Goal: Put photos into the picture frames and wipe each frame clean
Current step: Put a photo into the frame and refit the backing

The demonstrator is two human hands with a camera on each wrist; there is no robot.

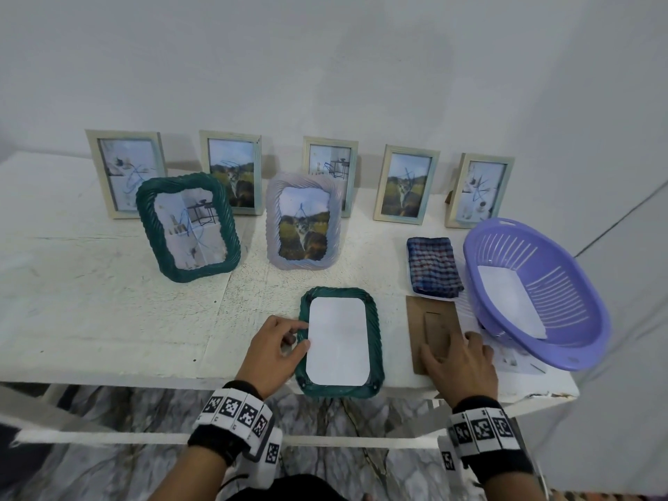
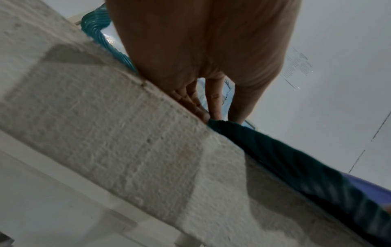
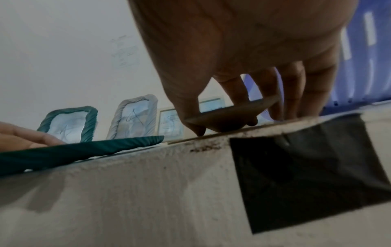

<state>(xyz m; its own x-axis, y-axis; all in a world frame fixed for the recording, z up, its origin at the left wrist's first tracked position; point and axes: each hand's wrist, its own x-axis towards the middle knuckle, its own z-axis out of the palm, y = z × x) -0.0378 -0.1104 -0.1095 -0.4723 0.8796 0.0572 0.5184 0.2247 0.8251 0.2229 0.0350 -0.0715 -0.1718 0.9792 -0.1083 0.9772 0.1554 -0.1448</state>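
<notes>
Now the left hand (image 1: 276, 350), straight-fingered, steadies the green frame (image 1: 376, 339); the right hand (image 1: 462, 363) pinches the backing board (image 1: 419, 320). The frame overhangs the table (image 1: 108, 320) at six o'clock, so pressing may tip it.

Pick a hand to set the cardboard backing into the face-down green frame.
Right. The right hand rests on the cardboard backing, thumb and fingers pinching a raised brown edge. The left hand sits at the left rim of the green frame, fingertips on the white photo, better used to steady it.

Probably a home room — bare white wall (image 1: 325, 48), rough white table (image 1: 90, 301), marble-patterned floor (image 1: 144, 406).
</notes>
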